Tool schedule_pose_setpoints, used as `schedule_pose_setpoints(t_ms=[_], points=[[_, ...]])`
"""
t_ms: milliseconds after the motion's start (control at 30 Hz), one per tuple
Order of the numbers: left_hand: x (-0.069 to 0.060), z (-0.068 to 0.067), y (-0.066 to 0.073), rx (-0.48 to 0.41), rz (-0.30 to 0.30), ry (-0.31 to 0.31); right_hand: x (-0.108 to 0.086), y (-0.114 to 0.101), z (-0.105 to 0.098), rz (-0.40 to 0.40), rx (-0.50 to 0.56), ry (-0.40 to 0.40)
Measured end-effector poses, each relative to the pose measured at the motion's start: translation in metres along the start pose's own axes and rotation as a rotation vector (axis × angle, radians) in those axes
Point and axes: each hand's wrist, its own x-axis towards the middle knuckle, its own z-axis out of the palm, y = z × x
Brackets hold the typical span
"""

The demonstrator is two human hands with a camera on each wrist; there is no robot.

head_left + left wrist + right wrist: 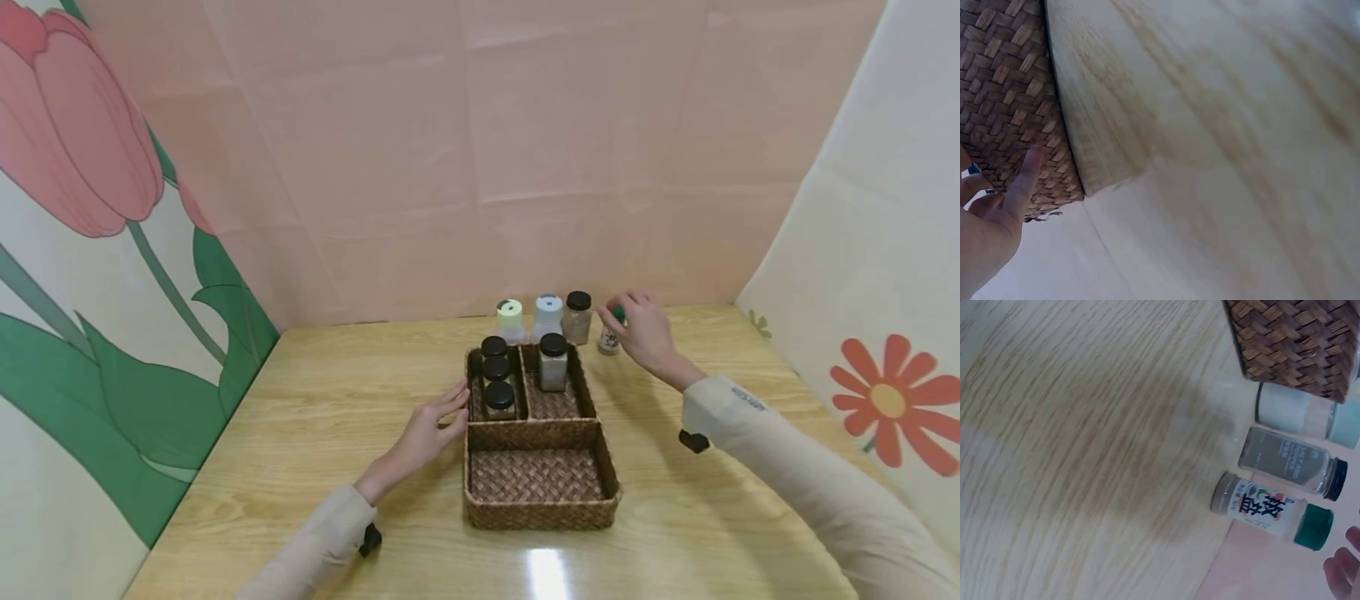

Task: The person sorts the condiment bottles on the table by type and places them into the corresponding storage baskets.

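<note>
A brown woven basket point(540, 515) with three compartments stands on the table. My left hand point(423, 433) rests its extended fingers against the basket's left wall; in the left wrist view one finger point(1024, 181) lies along the weave. Three black-lidded jars point(499, 402) stand in the far left compartment, and one black-lidded square jar point(553, 368) is in the far right one. Beyond the basket's right side, my right hand point(648, 335) is at a small seasoning bottle point(1263, 508) with a green cap. The right wrist view shows its fingers point(1338, 581) apart from that cap.
Behind the basket stand a jar with a pale green lid point(510, 317), one with a light blue lid point(549, 315) and a black-lidded jar point(577, 321). A pink backdrop point(480, 167) rises behind the wooden table point(315, 417), with flower-printed sheets on both sides.
</note>
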Motion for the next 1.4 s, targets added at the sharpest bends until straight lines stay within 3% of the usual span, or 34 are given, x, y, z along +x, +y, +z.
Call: schedule_pose_setpoints(t_ms=[267,700,1400], points=[[0.002,-0.002,0.000,-0.021,-0.038,-0.025,0.000,0.005,0.000,0.065,-0.039,-0.114],[0.003,-0.003,0.000,-0.034,-0.042,-0.039,0.004,0.020,0.003,0.179,-0.040,-0.281],[0.005,-0.005,0.000,-0.038,-0.051,-0.060,0.004,0.022,0.004,0.135,-0.033,-0.284]])
